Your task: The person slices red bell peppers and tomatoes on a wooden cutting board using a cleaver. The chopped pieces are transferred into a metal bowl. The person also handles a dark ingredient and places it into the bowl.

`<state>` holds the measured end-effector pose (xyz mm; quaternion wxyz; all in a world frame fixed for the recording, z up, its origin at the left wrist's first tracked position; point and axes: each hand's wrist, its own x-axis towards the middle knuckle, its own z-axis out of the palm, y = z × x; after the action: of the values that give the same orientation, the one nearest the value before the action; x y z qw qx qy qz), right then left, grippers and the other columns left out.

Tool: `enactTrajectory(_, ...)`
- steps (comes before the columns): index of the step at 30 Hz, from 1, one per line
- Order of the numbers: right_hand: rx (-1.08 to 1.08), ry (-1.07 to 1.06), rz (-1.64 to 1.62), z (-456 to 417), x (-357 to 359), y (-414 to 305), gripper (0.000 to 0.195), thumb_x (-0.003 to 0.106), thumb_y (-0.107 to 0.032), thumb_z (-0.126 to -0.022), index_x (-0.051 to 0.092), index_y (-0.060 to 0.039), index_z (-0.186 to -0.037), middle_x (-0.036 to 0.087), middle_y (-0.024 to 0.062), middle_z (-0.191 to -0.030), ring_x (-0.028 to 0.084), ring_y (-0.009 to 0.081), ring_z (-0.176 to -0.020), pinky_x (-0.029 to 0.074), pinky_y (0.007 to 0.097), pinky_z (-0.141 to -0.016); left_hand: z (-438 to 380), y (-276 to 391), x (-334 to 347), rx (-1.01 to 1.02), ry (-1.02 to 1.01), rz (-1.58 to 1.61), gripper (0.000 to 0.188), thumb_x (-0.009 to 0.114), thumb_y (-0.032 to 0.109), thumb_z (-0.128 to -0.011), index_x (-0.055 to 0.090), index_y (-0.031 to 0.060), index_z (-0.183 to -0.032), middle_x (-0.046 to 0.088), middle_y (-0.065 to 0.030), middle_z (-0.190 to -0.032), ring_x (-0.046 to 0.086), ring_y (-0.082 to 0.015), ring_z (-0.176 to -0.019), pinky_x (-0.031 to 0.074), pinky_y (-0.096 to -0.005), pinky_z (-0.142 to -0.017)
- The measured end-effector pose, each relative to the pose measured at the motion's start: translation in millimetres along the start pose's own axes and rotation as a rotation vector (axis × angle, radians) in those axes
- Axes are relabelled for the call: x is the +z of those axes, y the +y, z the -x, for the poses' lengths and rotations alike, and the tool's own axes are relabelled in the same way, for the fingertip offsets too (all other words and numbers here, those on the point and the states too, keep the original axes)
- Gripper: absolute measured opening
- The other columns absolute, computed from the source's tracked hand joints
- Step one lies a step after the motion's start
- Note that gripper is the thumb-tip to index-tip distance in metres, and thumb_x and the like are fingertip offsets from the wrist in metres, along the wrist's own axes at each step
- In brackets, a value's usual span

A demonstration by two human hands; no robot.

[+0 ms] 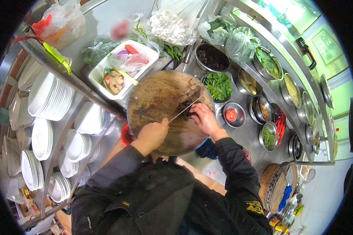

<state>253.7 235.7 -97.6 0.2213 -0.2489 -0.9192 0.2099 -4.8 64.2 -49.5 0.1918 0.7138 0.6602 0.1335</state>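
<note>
A round wooden chopping board point(161, 88) lies before me. My left hand point(152, 135) grips the handle of a knife; its blade point(186, 109), seen nearly edge-on, slants up and right across the board. Beside the blade, my right hand point(205, 119) has its fingers bent over a dark piece of food point(190, 114), mostly hidden under them. Dark chopped food point(187, 101), perhaps wood ear fungus, lies on the blade's far side. More dark food fills a metal bowl point(212, 57) beyond the board.
A white plastic tub point(94, 77) with bagged food and vegetables stands at the back left. Right of the board are cilantro point(218, 85), a bowl with tomato point(231, 115), green beans point(269, 137) and red chillies point(280, 126). Stacked white plates point(48, 97) fill the left racks.
</note>
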Motion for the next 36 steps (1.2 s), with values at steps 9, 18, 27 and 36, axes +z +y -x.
enactTrajectory(9, -0.003, 0.093, 0.053, 9, 6, -5, 0.027, 0.08, -0.004, -0.09, 0.071, -0.0049, -0.115, 0.07, 0.0143, -0.126, 0.066, 0.0403, -0.119, 0.056, 0.0486, -0.103, 5, 8, -6, -0.002, 0.003, 0.062, 0.027, 0.065, 0.025, -0.109, 0.054, -0.0003, -0.112, 0.071, -0.0271, -0.074, 0.073, -0.0521, -0.076, 0.057, -0.0629, -0.067)
enactTrajectory(18, 0.006, 0.174, 0.101, 16, 12, -8, 0.023, 0.081, -0.005, -0.088, 0.071, -0.0056, -0.109, 0.072, 0.0124, -0.12, 0.067, 0.038, -0.115, 0.058, 0.0467, -0.098, 8, 13, -9, 0.006, -0.01, 0.076, 0.028, 0.065, 0.025, -0.109, 0.054, 0.0001, -0.113, 0.072, -0.0272, -0.076, 0.073, -0.0529, -0.076, 0.057, -0.0628, -0.068)
enactTrajectory(27, 0.026, 0.177, 0.075, 24, 17, -10, 0.02, 0.08, -0.004, -0.088, 0.072, -0.0056, -0.107, 0.072, 0.012, -0.119, 0.068, 0.0373, -0.113, 0.058, 0.046, -0.097, 9, 12, -8, 0.027, -0.018, 0.089, 0.027, 0.065, 0.025, -0.109, 0.055, 0.0002, -0.112, 0.07, -0.0274, -0.074, 0.073, -0.0521, -0.076, 0.057, -0.063, -0.068)
enactTrajectory(36, 0.027, 0.176, 0.072, 31, 13, -14, 0.025, 0.077, 0.001, -0.086, 0.073, -0.006, -0.109, 0.071, 0.0125, -0.12, 0.067, 0.0376, -0.113, 0.058, 0.0462, -0.099, 8, 16, -15, 0.027, -0.045, 0.118, 0.028, 0.065, 0.026, -0.109, 0.056, -0.0002, -0.111, 0.07, -0.0284, -0.075, 0.073, -0.0528, -0.078, 0.057, -0.0635, -0.07)
